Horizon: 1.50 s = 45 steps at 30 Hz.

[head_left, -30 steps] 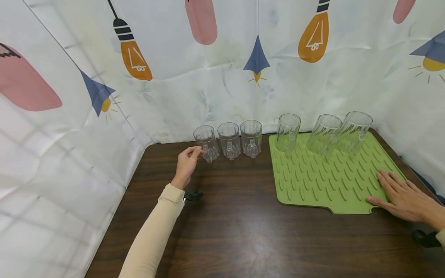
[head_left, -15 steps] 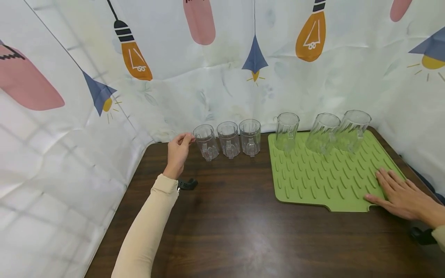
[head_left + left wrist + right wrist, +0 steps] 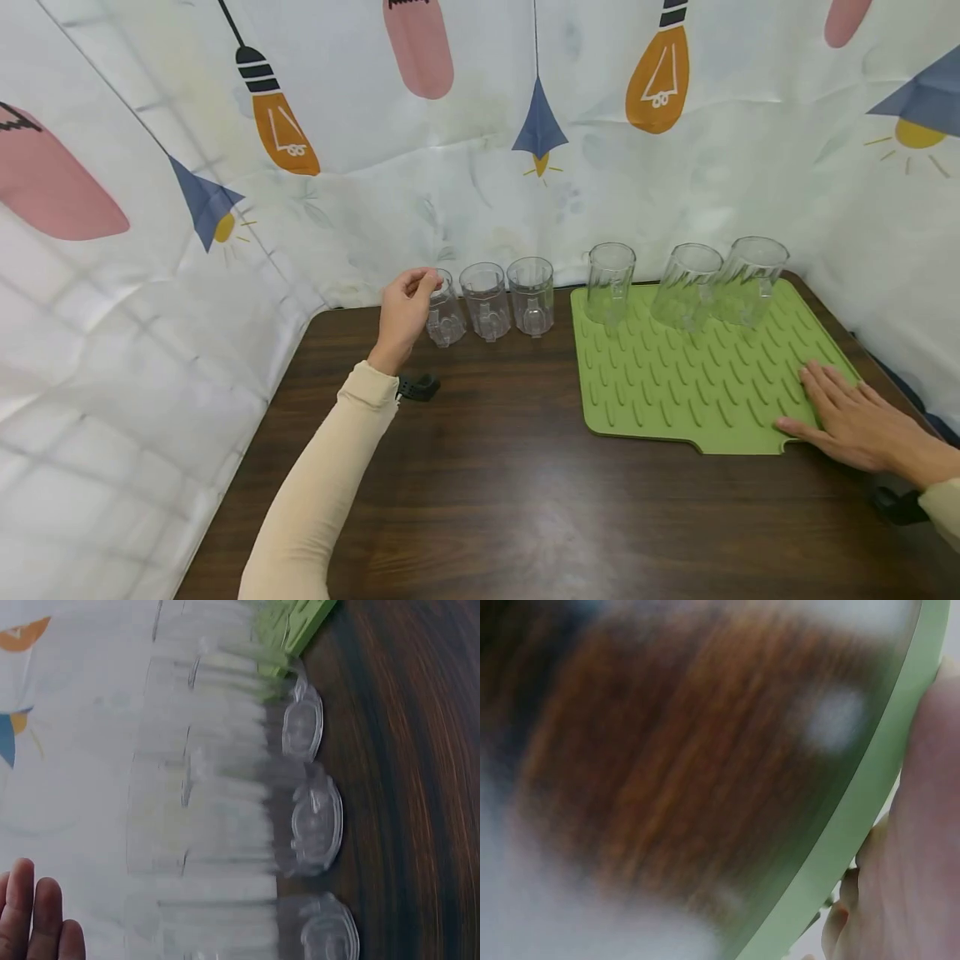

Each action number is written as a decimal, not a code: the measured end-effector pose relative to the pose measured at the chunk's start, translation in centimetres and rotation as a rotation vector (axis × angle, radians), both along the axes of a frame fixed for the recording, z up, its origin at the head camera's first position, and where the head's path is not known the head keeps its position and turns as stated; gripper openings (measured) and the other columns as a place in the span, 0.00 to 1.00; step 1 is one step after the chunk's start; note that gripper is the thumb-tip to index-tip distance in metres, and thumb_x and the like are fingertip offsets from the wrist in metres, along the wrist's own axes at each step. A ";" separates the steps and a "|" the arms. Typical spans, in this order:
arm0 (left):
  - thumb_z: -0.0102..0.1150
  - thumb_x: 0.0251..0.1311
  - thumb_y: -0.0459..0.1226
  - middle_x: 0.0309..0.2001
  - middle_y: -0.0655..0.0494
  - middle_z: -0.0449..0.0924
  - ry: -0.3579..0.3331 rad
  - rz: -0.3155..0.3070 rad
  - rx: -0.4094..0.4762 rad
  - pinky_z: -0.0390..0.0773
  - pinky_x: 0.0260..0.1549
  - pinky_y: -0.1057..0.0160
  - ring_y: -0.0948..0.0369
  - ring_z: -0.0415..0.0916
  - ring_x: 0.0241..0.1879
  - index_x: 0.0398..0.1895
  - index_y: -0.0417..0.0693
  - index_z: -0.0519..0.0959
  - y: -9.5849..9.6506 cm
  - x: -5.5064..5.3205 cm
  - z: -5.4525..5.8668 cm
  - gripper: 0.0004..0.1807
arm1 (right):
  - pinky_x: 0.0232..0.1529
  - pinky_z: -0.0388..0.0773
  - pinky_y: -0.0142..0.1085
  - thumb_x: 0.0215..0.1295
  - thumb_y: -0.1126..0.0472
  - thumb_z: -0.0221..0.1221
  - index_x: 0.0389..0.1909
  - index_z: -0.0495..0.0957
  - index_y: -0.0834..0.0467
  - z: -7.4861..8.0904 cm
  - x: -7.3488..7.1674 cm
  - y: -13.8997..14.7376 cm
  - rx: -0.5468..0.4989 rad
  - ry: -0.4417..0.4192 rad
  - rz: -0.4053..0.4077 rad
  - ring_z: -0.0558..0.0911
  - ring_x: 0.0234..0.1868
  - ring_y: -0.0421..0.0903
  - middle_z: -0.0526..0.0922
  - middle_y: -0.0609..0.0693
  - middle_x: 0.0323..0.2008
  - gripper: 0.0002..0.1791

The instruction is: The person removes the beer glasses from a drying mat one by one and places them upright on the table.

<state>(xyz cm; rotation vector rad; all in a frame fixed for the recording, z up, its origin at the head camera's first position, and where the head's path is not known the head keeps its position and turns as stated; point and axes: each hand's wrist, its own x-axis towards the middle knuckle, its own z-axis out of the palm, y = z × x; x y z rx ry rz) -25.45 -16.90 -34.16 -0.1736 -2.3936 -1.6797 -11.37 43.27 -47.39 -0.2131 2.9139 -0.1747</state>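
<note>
In the head view my left hand [image 3: 405,312] is raised at the leftmost clear glass mug [image 3: 446,321], overlapping its rim and left side. The left wrist view shows several of its fingers [image 3: 46,915] fairly straight, with nothing between them. Two more glass mugs, a middle one [image 3: 486,302] and a right one [image 3: 531,296], stand in line with the first, handles toward me. My right hand [image 3: 862,421] lies flat, fingers spread, on the near right corner of a green drying mat [image 3: 675,392]. The right wrist view catches the mat's edge [image 3: 855,802] beside that hand.
At the mat's back stand three taller glass mugs: a left one [image 3: 610,283], a middle one [image 3: 686,287] and a right one [image 3: 752,282]. A patterned white cloth [image 3: 360,225] hangs close behind the dark wooden table [image 3: 487,467] and along its sides.
My left hand first drew left and away from the leftmost mug, then came back right, higher, up to its rim. The right hand has stayed on the mat. The mugs stand as before.
</note>
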 end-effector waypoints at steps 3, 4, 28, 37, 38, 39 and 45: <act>0.52 0.79 0.47 0.59 0.39 0.82 0.017 -0.051 -0.003 0.76 0.66 0.47 0.47 0.79 0.62 0.64 0.40 0.77 1.6 -0.1 0.1 0.23 | 0.71 0.39 0.77 0.75 0.28 0.46 0.79 0.33 0.75 0.1 -0.1 -0.1 -0.002 -0.001 -0.001 0.34 0.79 0.77 0.33 0.80 0.78 0.61; 0.52 0.78 0.47 0.59 0.40 0.82 0.022 -0.066 -0.005 0.77 0.65 0.47 0.47 0.79 0.62 0.64 0.41 0.77 2.2 -0.1 0.1 0.23 | 0.71 0.39 0.77 0.75 0.28 0.46 0.79 0.33 0.75 0.1 -0.1 -0.1 -0.002 0.001 -0.001 0.34 0.79 0.77 0.33 0.79 0.78 0.61; 0.51 0.79 0.48 0.59 0.48 0.82 0.045 -0.354 -0.022 0.80 0.63 0.54 0.54 0.80 0.60 0.66 0.49 0.75 14.9 1.1 -1.0 0.21 | 0.73 0.38 0.76 0.76 0.30 0.47 0.80 0.33 0.72 0.1 -0.1 -0.2 -0.046 0.007 0.008 0.35 0.81 0.75 0.34 0.77 0.80 0.59; 0.51 0.79 0.48 0.63 0.46 0.80 0.010 -0.375 -0.016 0.79 0.66 0.54 0.52 0.80 0.63 0.69 0.46 0.72 17.6 0.7 -3.2 0.24 | 0.76 0.30 0.75 0.77 0.31 0.47 0.81 0.33 0.71 0.1 0.0 -0.2 -0.079 -0.008 0.014 0.34 0.81 0.73 0.32 0.75 0.80 0.57; 0.51 0.79 0.48 0.63 0.46 0.79 0.005 -0.378 -0.015 0.79 0.66 0.55 0.52 0.79 0.64 0.70 0.46 0.72 17.8 0.7 -3.5 0.24 | 0.76 0.29 0.74 0.77 0.32 0.47 0.81 0.34 0.70 0.0 0.0 -0.2 -0.085 -0.008 0.019 0.34 0.82 0.73 0.33 0.75 0.81 0.57; 0.50 0.79 0.48 0.64 0.46 0.79 0.001 -0.381 -0.016 0.79 0.67 0.55 0.52 0.79 0.64 0.70 0.45 0.72 18.0 0.6 -3.7 0.25 | 0.76 0.29 0.74 0.77 0.32 0.48 0.81 0.33 0.70 0.0 0.0 -0.2 -0.085 -0.006 0.020 0.34 0.82 0.73 0.33 0.75 0.81 0.57; 0.51 0.79 0.48 0.66 0.44 0.78 -0.008 -0.409 -0.010 0.78 0.68 0.56 0.52 0.78 0.67 0.73 0.44 0.69 19.0 0.3 -5.1 0.27 | 0.76 0.32 0.74 0.77 0.32 0.48 0.81 0.33 0.70 -0.1 0.0 0.0 -0.068 0.010 0.024 0.34 0.82 0.71 0.33 0.74 0.81 0.57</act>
